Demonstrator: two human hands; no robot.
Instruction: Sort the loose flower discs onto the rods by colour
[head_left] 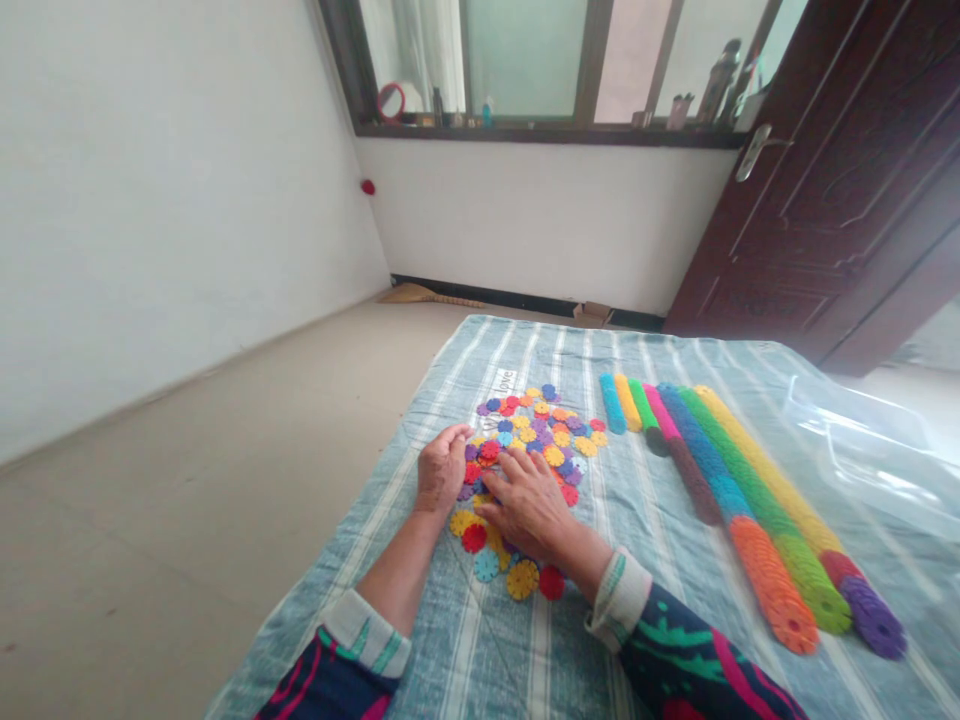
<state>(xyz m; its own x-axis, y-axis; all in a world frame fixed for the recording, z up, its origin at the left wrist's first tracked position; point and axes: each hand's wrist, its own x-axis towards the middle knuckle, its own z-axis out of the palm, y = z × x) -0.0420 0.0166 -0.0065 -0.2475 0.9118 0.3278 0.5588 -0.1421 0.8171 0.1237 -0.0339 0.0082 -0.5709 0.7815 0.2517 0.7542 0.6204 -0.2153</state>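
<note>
The left hand (442, 467) pinches at a disc and the right hand (527, 500) lies flat, empty, on the loose discs (536, 430), spread beside the stacked rods (739, 500) for easy picking.

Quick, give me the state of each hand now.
Left hand: fingers curled, pinched at the pile of small colourful plastic snowflake discs; what it holds cannot be told.
Right hand: open, flat on the discs.

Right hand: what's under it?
The right hand lies flat on the disc pile; coloured discs show around its edges. Which ones sit beneath the palm is hidden.
</note>
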